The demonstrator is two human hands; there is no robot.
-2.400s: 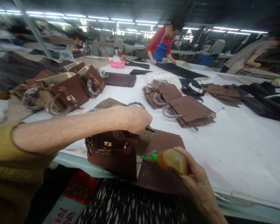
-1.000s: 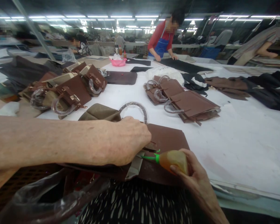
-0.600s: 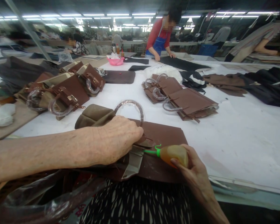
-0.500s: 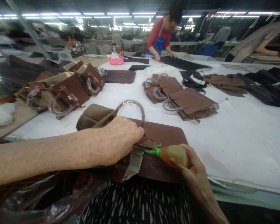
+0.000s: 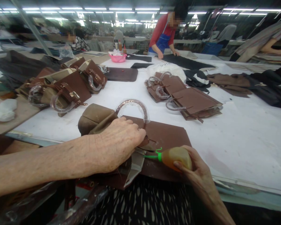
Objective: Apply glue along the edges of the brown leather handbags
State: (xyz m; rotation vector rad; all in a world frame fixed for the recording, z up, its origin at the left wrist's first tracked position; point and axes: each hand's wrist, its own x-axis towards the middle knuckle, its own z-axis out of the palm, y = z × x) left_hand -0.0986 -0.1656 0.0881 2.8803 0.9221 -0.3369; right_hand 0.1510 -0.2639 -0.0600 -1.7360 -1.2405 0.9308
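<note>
At the table edge: brown bag (image 5: 164,137) lies flat, near the person
Left hand (image 5: 121,143): fingers pinch a bag flap; hold it up
Right hand (image 5: 196,172): wraps the glue bottle (image 5: 175,157); squeeze softly, tip in the gap

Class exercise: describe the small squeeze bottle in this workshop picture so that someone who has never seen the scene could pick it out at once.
Start at the long white table and come to its near edge, where a flat brown bag lies in front of the person. The bottle is in the right hand over that bag. It alone is amber and translucent, with a thin green nozzle pointing at the left hand.
</note>
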